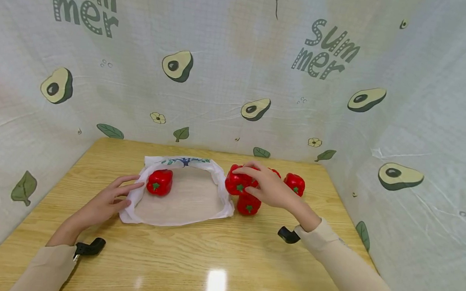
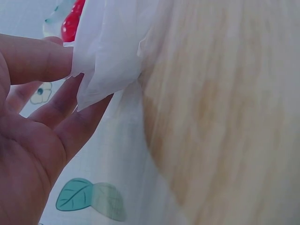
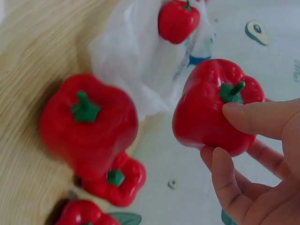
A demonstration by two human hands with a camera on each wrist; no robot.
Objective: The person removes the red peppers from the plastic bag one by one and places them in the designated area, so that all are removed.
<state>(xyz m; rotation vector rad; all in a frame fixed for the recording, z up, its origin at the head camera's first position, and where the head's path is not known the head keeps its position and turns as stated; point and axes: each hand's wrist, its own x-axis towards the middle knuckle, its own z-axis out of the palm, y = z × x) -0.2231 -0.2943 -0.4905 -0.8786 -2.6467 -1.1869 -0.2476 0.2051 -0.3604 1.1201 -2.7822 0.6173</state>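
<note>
A white, thin plastic bag (image 1: 181,224) with a tree print lies with its mouth wide on the table. My left hand (image 1: 105,204) holds its left rim, the film between thumb and fingers (image 2: 37,61). One red bell pepper (image 1: 160,182) sits inside at the left. Just beyond the bag's right rim, my right hand (image 1: 272,186) grips another red bell pepper (image 3: 211,112) between thumb and fingertips, raised off the table. Below it stands a red bell pepper (image 1: 248,205), and another bell pepper (image 1: 294,184) stands further right. More peppers are partly hidden behind the right hand.
The wooden table (image 1: 171,265) reaches back to a hanging cloth (image 1: 217,74) printed with avocados and leaves, which also closes off both sides. A black wrist mount (image 1: 91,246) sits on the left wrist, another black mount (image 1: 288,235) on the right.
</note>
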